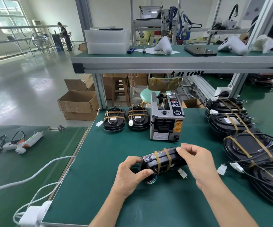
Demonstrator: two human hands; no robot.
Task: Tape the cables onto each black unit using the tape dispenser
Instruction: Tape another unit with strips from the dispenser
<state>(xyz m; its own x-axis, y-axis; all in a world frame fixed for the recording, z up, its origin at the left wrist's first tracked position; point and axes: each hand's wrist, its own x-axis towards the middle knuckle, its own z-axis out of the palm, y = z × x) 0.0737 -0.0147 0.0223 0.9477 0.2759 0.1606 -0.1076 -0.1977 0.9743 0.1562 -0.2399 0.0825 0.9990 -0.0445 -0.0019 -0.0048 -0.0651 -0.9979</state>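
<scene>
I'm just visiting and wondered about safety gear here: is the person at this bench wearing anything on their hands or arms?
No. The left hand and right hand are bare: no gloves, rings, watch or wrist strap show. Both forearms are uncovered as far as the picture's bottom edge, so no sleeve is visible. The nails are short and unpainted.

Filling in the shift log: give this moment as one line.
step: taping | left hand: grips black unit | right hand: holds its other end | tape dispenser: behind, untouched
</scene>
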